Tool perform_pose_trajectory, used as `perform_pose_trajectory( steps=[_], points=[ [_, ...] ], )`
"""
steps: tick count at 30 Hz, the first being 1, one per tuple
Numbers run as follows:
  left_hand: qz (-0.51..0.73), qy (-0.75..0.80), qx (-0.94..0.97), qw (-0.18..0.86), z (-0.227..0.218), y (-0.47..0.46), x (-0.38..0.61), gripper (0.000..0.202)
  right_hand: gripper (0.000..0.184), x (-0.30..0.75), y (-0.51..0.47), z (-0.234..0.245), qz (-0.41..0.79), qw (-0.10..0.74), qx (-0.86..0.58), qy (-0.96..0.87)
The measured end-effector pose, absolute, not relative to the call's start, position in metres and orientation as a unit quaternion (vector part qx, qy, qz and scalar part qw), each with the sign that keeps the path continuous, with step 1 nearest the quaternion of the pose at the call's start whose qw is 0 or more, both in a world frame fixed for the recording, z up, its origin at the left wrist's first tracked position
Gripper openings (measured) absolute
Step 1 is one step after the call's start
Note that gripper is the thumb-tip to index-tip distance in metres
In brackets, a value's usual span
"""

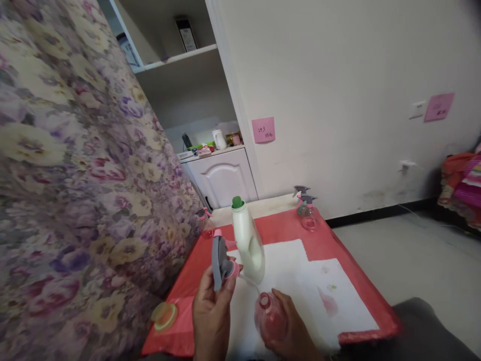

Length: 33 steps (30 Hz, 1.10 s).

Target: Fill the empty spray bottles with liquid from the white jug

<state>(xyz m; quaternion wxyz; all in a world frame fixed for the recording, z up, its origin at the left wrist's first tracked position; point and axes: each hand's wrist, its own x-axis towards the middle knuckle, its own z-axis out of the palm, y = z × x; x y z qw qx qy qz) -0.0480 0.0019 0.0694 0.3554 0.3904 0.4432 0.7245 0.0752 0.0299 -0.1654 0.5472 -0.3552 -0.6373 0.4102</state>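
Observation:
My left hand (215, 306) is closed around a grey and pink spray trigger head (221, 260), which is off its bottle and tilted on its side. A thin pale dip tube runs from the head toward the neck of a clear pinkish spray bottle (269, 317). My right hand (293, 331) wraps the side of that bottle, its open mouth facing up. Just behind the spray head stands a tall pale green jug (250, 245) with a handle and a green top. White sheets (285, 258) lie beneath the bottle and jug.
More spray bottles stand at the far right (309, 218) and far left (205, 223) of the red-covered table (349, 271). A round yellowish lid or dish (164, 317) lies at the near left. A floral curtain (93, 200) hangs along the left side.

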Motion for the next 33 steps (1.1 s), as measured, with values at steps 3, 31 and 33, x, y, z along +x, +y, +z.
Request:
perform_pose_trajectory(
  steps=[3,31,33],
  points=[
    [0.699,0.469,0.417,0.342,0.063,0.001,-0.049,0.048,0.100,0.076,0.029,-0.163,0.414,0.546,-0.353,-0.637],
    [0.553,0.515,0.505,0.417,-0.008,-0.001,-0.041,0.037,0.097,0.080,0.024,-0.143,0.449,0.528,-0.352,-0.629],
    [0.548,0.522,0.506,0.413,-0.008,-0.001,-0.041,0.035,0.096,0.081,0.023,-0.142,0.450,0.535,-0.347,-0.625]
  ],
)
